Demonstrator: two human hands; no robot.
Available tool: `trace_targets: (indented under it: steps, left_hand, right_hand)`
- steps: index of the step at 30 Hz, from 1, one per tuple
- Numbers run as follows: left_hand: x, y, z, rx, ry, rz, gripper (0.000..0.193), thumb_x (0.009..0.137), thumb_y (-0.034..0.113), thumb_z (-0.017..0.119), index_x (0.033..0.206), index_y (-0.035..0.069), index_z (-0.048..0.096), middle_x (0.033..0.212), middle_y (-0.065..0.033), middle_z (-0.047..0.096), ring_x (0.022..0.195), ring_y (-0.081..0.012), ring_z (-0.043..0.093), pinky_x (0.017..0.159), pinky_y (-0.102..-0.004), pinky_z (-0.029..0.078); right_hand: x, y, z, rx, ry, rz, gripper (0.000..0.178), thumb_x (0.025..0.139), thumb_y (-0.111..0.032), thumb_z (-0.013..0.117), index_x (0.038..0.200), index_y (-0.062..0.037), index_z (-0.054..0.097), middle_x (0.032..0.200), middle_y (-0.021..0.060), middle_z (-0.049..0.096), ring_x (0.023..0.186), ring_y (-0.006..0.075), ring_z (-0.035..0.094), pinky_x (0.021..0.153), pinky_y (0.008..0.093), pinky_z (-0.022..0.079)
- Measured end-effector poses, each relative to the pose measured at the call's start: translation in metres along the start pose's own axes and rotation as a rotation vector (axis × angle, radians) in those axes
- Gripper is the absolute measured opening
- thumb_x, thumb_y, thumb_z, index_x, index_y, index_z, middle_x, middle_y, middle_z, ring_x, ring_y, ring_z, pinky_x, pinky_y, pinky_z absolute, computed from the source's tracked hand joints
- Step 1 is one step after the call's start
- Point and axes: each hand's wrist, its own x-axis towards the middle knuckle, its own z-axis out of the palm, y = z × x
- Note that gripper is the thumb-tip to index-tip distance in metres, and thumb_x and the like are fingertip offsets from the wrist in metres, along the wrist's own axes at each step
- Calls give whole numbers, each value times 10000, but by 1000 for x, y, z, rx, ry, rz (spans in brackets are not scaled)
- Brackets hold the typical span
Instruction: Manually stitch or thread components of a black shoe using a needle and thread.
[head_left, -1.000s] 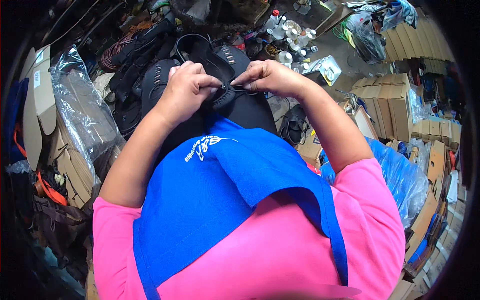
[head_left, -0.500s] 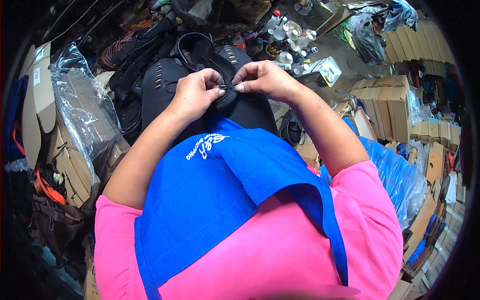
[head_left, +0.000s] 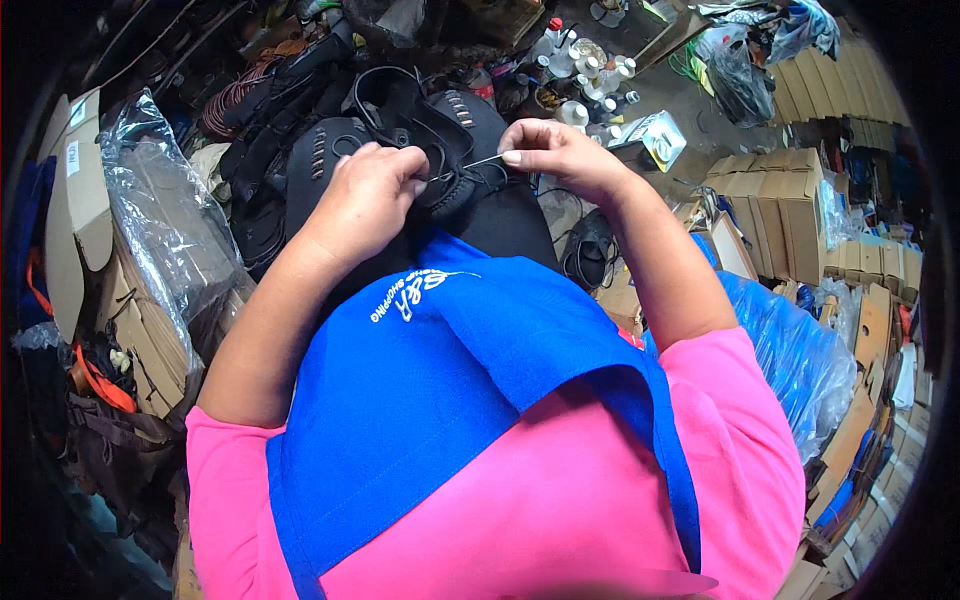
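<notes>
A black shoe (head_left: 445,203) rests on my lap, between my black-trousered knees, with its round opening away from me and a stitched edge close to my hands. My right hand (head_left: 565,160) is just right of the shoe, thumb and forefinger pinched on a thin metal needle (head_left: 484,161) that points left toward the seam. Dark thread loops beside it. Left of the shoe, my left hand (head_left: 372,200) is closed, its fingertips at the shoe's edge. A thin pale sliver that looks like another needle (head_left: 440,178) sticks out from them; the fingers mostly hide it.
Several bottles (head_left: 590,75) and a metal can (head_left: 655,140) stand on the floor ahead. Cardboard boxes (head_left: 775,215) and a blue plastic-wrapped bundle (head_left: 780,345) lie at the right. Clear plastic (head_left: 165,200) covers cardboard at the left. Another black shoe (head_left: 590,250) lies right of my lap.
My hands were close together at the shoe's edge. My right hand has drawn away to the right with the needle, and my left hand has turned and shifted slightly left and down.
</notes>
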Motion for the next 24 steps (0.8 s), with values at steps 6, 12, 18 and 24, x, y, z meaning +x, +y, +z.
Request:
trace_targets:
  steps: [6,12,18,24]
  left_hand:
    - [11,9,7,-165,-64,-138,116,865,66,546,963,7,529,818,-199,612,794,-371,607,714,-422,476]
    - [8,4,8,-45,-92,9,126,858,80,531,973,29,534,839,-205,610,846,-390,593,723,-452,465]
    - [9,5,15,-53,-96,31,113,851,70,528,958,34,525,838,-210,606,848,-395,588,722,-459,465]
    - [10,4,13,-7,-81,35,117,834,61,523,945,25,526,811,-219,601,827,-398,595,711,-467,470]
  right_hand:
    - [-15,5,25,-135,191,20,259,747,-250,782,875,-46,688,959,28,603,874,115,550,765,247,439]
    - [-30,-14,9,0,137,-33,140,830,-170,653,855,-33,653,854,1,627,829,93,574,786,244,449]
    - [4,6,-29,-732,226,-52,263,823,-319,669,934,-81,668,1043,100,572,962,229,567,838,352,452]
    - [-5,-30,0,-1113,386,-384,215,805,-314,658,931,-140,670,997,77,607,1005,276,570,852,412,432]
